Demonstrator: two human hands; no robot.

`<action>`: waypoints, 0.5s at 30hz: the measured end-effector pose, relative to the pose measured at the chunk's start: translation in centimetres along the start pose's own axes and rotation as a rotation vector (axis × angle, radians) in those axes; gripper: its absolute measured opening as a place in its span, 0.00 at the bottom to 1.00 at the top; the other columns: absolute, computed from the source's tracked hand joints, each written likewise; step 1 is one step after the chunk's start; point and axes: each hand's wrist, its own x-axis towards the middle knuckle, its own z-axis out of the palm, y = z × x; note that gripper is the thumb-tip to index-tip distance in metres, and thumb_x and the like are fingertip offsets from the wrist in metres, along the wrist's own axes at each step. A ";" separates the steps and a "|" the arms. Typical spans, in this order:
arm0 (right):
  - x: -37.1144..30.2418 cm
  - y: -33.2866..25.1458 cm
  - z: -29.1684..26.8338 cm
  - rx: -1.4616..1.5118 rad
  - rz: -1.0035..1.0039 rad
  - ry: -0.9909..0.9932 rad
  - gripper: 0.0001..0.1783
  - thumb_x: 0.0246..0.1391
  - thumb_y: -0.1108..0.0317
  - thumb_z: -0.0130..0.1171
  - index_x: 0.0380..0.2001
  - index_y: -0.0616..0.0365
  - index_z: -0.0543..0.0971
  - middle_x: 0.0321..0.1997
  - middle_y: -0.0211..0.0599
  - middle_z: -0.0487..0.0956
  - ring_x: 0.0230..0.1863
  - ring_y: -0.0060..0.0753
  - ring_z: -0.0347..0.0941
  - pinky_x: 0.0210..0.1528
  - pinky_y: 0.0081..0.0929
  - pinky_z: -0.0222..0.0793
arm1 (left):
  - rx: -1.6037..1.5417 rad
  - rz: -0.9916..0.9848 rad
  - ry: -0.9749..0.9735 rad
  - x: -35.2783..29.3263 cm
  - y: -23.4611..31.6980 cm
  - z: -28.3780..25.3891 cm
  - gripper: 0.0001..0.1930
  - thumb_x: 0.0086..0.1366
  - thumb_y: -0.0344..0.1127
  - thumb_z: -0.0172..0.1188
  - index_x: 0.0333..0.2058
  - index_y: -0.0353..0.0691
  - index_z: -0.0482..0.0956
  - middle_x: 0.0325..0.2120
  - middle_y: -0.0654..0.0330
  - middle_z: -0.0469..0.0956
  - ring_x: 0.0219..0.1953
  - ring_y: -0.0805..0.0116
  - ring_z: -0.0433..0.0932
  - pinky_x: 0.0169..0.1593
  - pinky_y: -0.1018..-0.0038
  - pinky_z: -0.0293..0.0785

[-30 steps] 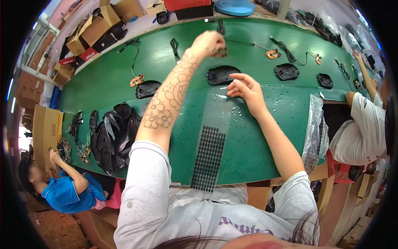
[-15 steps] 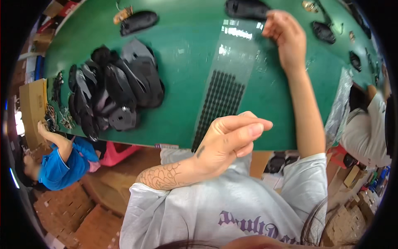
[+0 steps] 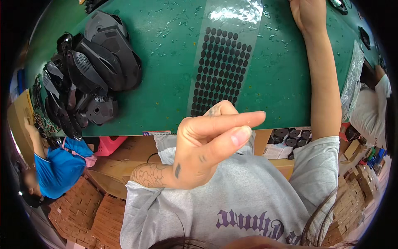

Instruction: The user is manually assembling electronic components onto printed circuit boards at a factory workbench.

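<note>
My left hand (image 3: 203, 147) hovers at the table's near edge, below a clear strip (image 3: 198, 89) bearing rows of small black oval pads (image 3: 223, 65). Its index finger and thumb point right, close together, with the other fingers curled; whatever they might pinch is hidden or too small to make out. Stretched far forward, my right hand (image 3: 310, 14) is cut off by the top edge, so its fingers cannot be seen. To the left lies a heap of black plastic shells (image 3: 118, 58), curved and overlapping.
The green table (image 3: 166, 74) has wet-looking drops on it. Clear plastic wrap (image 3: 353, 79) hangs at its right edge. A person in blue (image 3: 68, 166) works at the left, and another's pale sleeve (image 3: 367, 110) shows at the right. Cardboard boxes (image 3: 74, 211) stand below.
The view has shifted forward and down, so the far shells left the picture. My right hand has gone farther out, past the top edge. My left hand stays near the table edge, slightly turned.
</note>
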 end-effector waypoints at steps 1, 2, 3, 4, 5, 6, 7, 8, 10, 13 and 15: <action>0.0 0.2 -0.2 0.136 0.008 -0.070 0.11 0.63 0.67 0.50 0.41 0.64 0.77 0.28 0.34 0.77 0.26 0.22 0.72 0.32 0.14 0.69 | 0.010 0.001 -0.005 0.0 0.0 0.1 0.14 0.63 0.25 0.56 0.48 0.32 0.81 0.23 0.68 0.67 0.30 0.77 0.60 0.36 0.83 0.58; -0.1 0.2 -0.5 0.272 0.016 -0.139 0.11 0.63 0.67 0.50 0.41 0.64 0.77 0.28 0.34 0.77 0.26 0.22 0.72 0.31 0.14 0.69 | 0.021 0.001 -0.010 0.0 0.0 0.2 0.15 0.63 0.25 0.56 0.48 0.32 0.81 0.23 0.69 0.67 0.31 0.77 0.60 0.36 0.83 0.58; -0.2 0.1 -0.9 0.407 0.025 -0.207 0.11 0.63 0.67 0.50 0.41 0.64 0.77 0.28 0.34 0.77 0.26 0.22 0.72 0.31 0.14 0.69 | 0.031 0.000 -0.016 0.0 0.0 0.3 0.15 0.63 0.24 0.56 0.48 0.32 0.81 0.23 0.69 0.67 0.31 0.77 0.60 0.36 0.83 0.58; 1.0 0.2 3.4 0.435 0.029 -0.217 0.11 0.63 0.67 0.50 0.41 0.64 0.77 0.28 0.34 0.77 0.26 0.22 0.72 0.31 0.14 0.69 | 0.036 0.016 0.009 -0.1 0.0 0.1 0.15 0.63 0.24 0.56 0.48 0.32 0.81 0.23 0.69 0.67 0.31 0.77 0.60 0.36 0.83 0.58; 1.6 -1.6 7.1 0.277 0.093 -0.089 0.11 0.63 0.67 0.50 0.41 0.64 0.77 0.28 0.34 0.77 0.26 0.22 0.72 0.31 0.14 0.69 | 0.060 0.051 0.004 -0.3 0.0 0.0 0.15 0.63 0.24 0.56 0.48 0.33 0.81 0.23 0.68 0.67 0.31 0.77 0.60 0.36 0.83 0.58; 1.9 -4.1 10.6 0.094 0.156 0.054 0.11 0.63 0.67 0.50 0.41 0.64 0.77 0.27 0.34 0.77 0.26 0.22 0.72 0.31 0.14 0.69 | 0.077 0.068 -0.021 -0.2 0.0 0.0 0.15 0.63 0.24 0.56 0.48 0.33 0.81 0.23 0.68 0.67 0.31 0.77 0.60 0.36 0.83 0.58; 2.6 -6.1 14.0 -0.088 0.218 0.195 0.11 0.63 0.67 0.50 0.41 0.64 0.77 0.27 0.34 0.77 0.26 0.21 0.72 0.31 0.14 0.69 | 0.094 0.086 -0.045 -0.1 0.0 0.0 0.15 0.62 0.24 0.57 0.48 0.33 0.81 0.23 0.68 0.67 0.31 0.76 0.60 0.36 0.83 0.59; 3.5 -7.5 18.2 -0.265 0.273 0.338 0.11 0.63 0.67 0.50 0.41 0.64 0.77 0.27 0.34 0.77 0.26 0.21 0.72 0.31 0.14 0.69 | 0.118 0.105 -0.068 0.1 -0.1 0.1 0.15 0.62 0.24 0.57 0.48 0.33 0.81 0.22 0.68 0.67 0.31 0.76 0.60 0.36 0.83 0.59; 3.5 -7.6 18.2 -0.268 0.274 0.337 0.11 0.63 0.67 0.50 0.41 0.64 0.77 0.27 0.33 0.77 0.26 0.21 0.72 0.31 0.14 0.69 | 0.115 0.103 -0.074 0.2 -0.1 0.1 0.16 0.62 0.24 0.57 0.49 0.33 0.80 0.22 0.68 0.67 0.31 0.76 0.60 0.36 0.83 0.59; 3.6 -7.7 18.2 -0.278 0.279 0.332 0.11 0.63 0.67 0.50 0.40 0.63 0.77 0.27 0.33 0.77 0.25 0.21 0.72 0.31 0.13 0.69 | 0.102 0.096 -0.092 0.3 0.0 0.1 0.17 0.62 0.23 0.57 0.50 0.34 0.80 0.22 0.68 0.67 0.32 0.76 0.60 0.37 0.83 0.59; 3.6 -7.6 18.2 -0.283 0.283 0.327 0.11 0.63 0.67 0.50 0.40 0.63 0.77 0.27 0.33 0.77 0.25 0.21 0.72 0.31 0.13 0.69 | 0.097 0.082 -0.064 0.2 0.1 0.3 0.15 0.62 0.23 0.57 0.48 0.34 0.81 0.22 0.68 0.67 0.31 0.76 0.60 0.36 0.83 0.59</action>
